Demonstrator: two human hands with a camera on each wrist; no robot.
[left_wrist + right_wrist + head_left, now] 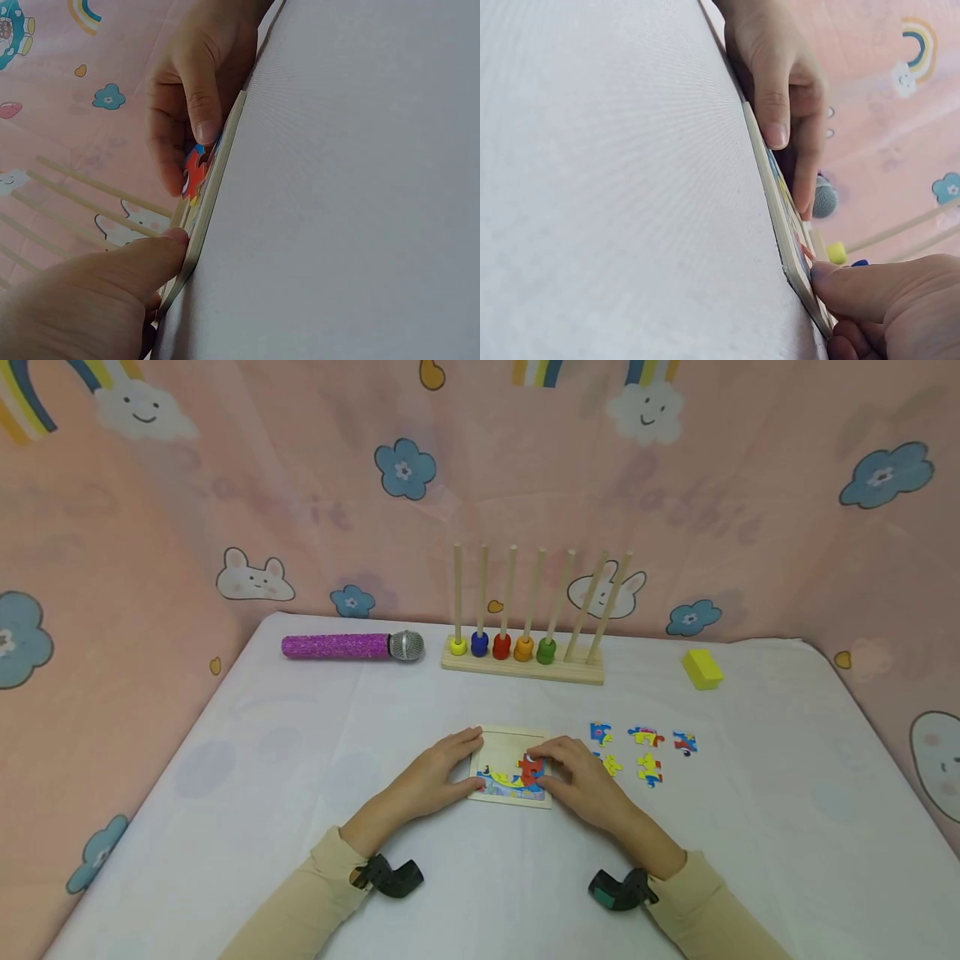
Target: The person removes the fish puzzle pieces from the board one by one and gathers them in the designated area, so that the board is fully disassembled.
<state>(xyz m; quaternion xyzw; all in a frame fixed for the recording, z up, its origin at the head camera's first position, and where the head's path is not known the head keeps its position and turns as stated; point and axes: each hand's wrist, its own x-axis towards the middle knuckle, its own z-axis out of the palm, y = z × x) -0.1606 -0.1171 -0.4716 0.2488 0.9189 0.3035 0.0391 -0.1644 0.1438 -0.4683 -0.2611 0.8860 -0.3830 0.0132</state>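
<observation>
A square wooden puzzle board (497, 748) lies in front of me, with colourful pieces filling its near side and bare wood on the far part. My left hand (429, 778) holds the board's left side, thumb at the near corner and fingers at the far one. At the board's right side, my right hand (583, 787) pinches a red puzzle piece (530, 769) between thumb and fingers. In the left wrist view this red piece (194, 174) is tilted up over the board. The right wrist view shows the right thumb (847, 289) close over the board's edge, the piece mostly hidden.
Several loose puzzle pieces (647, 737) lie right of the board, some beside my right hand. Farther back stand a wooden peg rack (522, 667) with coloured beads, a purple glitter microphone (337, 647) at left, and a yellow block (702, 669) at right.
</observation>
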